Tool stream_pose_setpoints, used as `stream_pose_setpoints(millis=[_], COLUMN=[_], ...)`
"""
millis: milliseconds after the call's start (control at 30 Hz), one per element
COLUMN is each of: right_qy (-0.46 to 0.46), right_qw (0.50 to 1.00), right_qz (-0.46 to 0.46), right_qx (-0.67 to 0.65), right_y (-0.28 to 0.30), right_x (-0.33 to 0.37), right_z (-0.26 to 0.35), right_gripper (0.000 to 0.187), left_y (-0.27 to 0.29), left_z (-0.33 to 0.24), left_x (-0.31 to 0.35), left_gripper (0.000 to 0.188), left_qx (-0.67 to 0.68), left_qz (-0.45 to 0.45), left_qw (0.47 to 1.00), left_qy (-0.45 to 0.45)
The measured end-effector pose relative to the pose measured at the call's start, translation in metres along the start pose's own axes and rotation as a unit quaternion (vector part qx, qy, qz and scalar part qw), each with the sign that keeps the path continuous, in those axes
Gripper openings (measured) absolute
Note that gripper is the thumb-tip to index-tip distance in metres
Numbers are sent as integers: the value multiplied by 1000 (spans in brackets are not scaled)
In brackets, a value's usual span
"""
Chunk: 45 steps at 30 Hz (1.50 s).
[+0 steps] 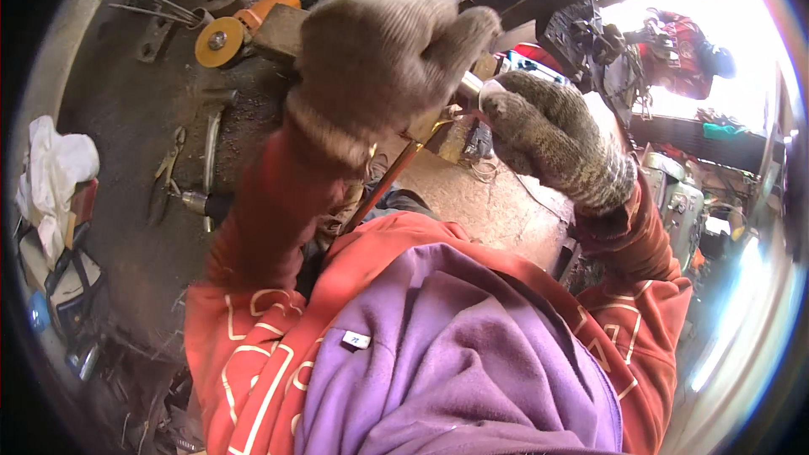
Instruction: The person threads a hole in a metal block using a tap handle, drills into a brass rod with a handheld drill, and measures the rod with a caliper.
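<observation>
My left hand [371,59], in a grey-brown knitted glove, is raised over the bench with its fingers curled in. It is slightly blurred, and whatever it may hold is hidden behind the glove. To its right, my right hand [556,139], gloved in speckled grey knit, closes around a silver cylindrical piece [472,88] that points toward the left hand. Below and between the hands, a reddish metal bar [383,185] slants down toward my lap. A bent brass-coloured piece [442,124] lies close to its upper end.
An orange angle grinder with a yellow disc [221,42] lies at the back left. Nearer are a metal-handled hammer [211,147], snips or pliers [168,170] and a drill chuck [195,201]. A white cloth [55,173] hangs far left. Another person in red [681,55] is at the upper right.
</observation>
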State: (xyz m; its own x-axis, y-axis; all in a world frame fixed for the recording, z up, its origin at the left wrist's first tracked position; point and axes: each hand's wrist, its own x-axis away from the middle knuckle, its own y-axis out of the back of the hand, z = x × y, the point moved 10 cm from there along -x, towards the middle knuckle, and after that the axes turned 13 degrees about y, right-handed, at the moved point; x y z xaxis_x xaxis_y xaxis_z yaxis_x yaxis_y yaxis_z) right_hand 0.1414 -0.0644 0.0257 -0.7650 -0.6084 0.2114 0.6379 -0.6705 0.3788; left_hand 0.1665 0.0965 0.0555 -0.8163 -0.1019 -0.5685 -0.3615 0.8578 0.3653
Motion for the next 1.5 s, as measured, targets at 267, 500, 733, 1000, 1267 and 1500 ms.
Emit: stream_pose_setpoints(millis=[267,500,733,1000,1267,1500], right_qy=[-123,238,440,256,225,487], right_qw=[894,883,802,893,888,748], right_qz=[-363,-344,157,61,306,422], right_qx=[-234,213,372,365,258,156], right_y=[-37,33,-38,-10,-4,-37], right_x=[31,20,-55,-54,-69,-107], right_z=[-20,46,75,62,51,19], right_gripper=[37,48,46,32,22,18], left_y=[-97,-26,-2,-24,7,4], left_z=[-7,-43,-57,-43,-41,-72], left_x=[-47,-10,66,70,69,65], left_gripper=[34,55,52,62,58,36], left_qx=[102,81,-47,220,-96,-262], left_qz=[310,142,169,266,236,-14], left_qw=[945,974,980,871,931,939], left_qy=[-20,-158,97,349,261,222])
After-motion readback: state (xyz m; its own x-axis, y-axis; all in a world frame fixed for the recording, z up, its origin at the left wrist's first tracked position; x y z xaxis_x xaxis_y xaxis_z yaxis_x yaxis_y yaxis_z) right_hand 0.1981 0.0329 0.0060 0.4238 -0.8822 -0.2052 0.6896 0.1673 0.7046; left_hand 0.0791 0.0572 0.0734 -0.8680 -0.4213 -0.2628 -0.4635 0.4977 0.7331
